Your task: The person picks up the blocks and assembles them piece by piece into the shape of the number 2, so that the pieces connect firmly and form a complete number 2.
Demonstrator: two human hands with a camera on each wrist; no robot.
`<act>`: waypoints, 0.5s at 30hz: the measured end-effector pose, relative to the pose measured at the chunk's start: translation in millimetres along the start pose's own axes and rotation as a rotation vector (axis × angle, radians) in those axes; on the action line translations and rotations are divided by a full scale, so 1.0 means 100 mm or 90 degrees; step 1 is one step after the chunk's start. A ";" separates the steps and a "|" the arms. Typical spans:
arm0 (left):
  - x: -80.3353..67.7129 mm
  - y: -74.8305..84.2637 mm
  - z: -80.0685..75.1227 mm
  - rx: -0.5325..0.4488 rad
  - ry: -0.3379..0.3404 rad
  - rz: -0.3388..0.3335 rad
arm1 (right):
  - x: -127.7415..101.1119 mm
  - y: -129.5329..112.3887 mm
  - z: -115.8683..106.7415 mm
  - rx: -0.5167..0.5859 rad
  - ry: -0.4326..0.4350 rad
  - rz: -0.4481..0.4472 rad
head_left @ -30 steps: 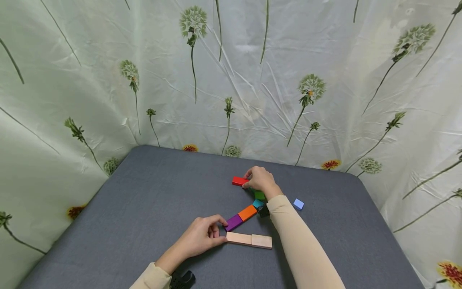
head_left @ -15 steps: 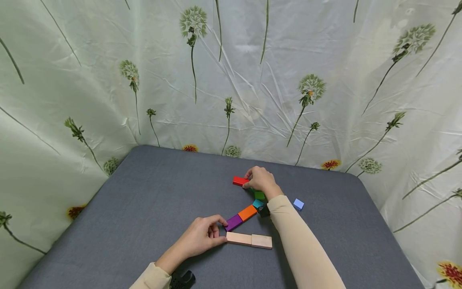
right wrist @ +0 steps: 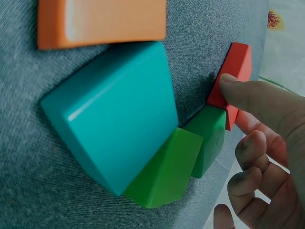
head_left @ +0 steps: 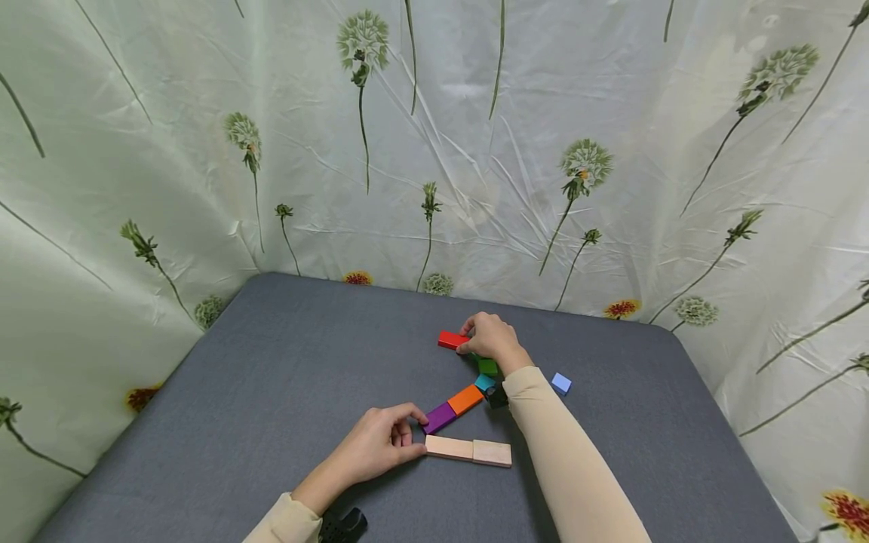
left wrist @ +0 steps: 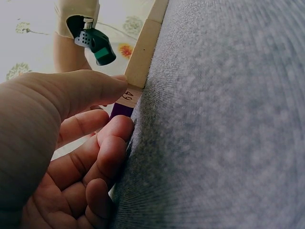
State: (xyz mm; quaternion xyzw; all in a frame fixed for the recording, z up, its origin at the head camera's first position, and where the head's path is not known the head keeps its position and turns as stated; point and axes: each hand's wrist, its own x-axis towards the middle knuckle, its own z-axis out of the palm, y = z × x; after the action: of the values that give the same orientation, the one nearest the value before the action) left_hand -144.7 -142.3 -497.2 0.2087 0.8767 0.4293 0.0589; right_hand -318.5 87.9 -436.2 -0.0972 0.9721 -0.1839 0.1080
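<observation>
My right hand [head_left: 492, 338] grips the near end of a red block [head_left: 451, 340] at the top of a line of blocks; its thumb [right wrist: 248, 93] lies on the red block [right wrist: 233, 71]. Below it sit a green block [head_left: 487, 366], a teal block [head_left: 485, 381], an orange block [head_left: 465, 400] and a purple block [head_left: 440, 417]. My left hand [head_left: 387, 445] is curled, its thumb [left wrist: 90, 88] on the end of a pale wooden block [head_left: 468, 451] marked 49 and its index finger against the purple block [left wrist: 121, 110].
A small light blue block [head_left: 561, 384] lies alone to the right of my right forearm. The grey table [head_left: 271, 362] is bordered by a flowered curtain [head_left: 434, 151] at the back and both sides. A second green piece [right wrist: 167, 174] touches the teal block [right wrist: 114, 114].
</observation>
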 end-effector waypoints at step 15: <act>-0.01 -0.01 0.01 0.004 0.004 0.009 | 0.00 0.01 -0.01 -0.007 -0.002 -0.008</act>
State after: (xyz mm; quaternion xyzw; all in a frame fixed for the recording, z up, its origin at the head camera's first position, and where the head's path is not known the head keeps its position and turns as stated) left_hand -144.3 -142.5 -498.1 0.2134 0.8768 0.4278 0.0525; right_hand -318.7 89.0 -435.9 -0.1043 0.9724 -0.1787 0.1082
